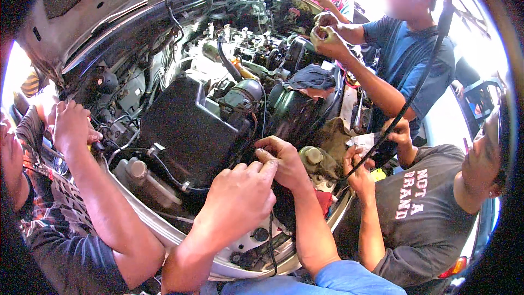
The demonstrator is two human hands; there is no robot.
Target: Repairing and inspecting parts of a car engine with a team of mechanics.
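My left hand is closed over the front of an open car engine bay, its fingers curled and its fingertips close to my right hand. Thumb and forefinger are pinched together on my right hand, just beyond the left. Anything between the fingers of either hand is hidden or too small to make out. A thin black cable runs down beneath my hands toward the front edge of the car. Beside them to the left lies a large black plastic box cover; a round-capped part sits to the right.
The exposed engine lies beyond, under the raised hood. A dark cable crosses the right side. A person at left grips a tool; people at right handle small things, one a white cloth or paper. A dark rag lies near the engine.
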